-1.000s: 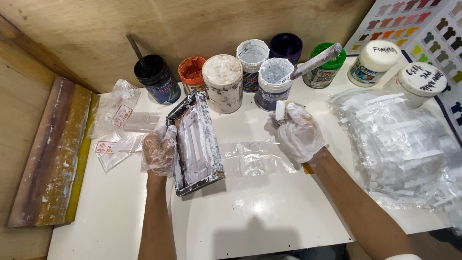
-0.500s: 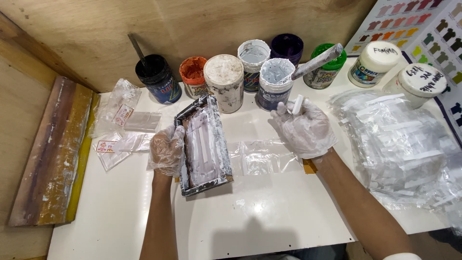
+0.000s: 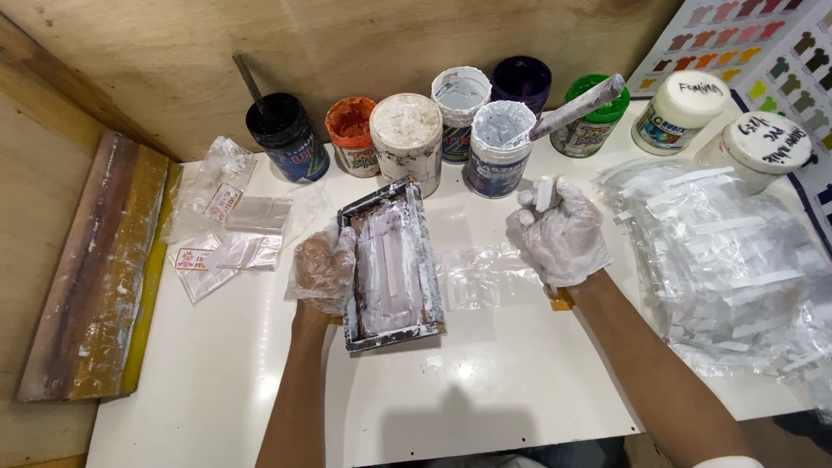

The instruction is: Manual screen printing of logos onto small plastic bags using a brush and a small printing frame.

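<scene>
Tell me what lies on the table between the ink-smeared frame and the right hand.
In the head view, a clear plastic pouch lies flat between the frame and the right hand.

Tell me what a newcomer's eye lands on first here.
First, the two gloved hands at the centre: the left hand grips the edge of a small paint-smeared screen frame, while the right hand holds a small white tool upright. Behind them a row of open paint jars lines the wooden wall, and a heap of clear plastic bags fills the table's right side.
</scene>
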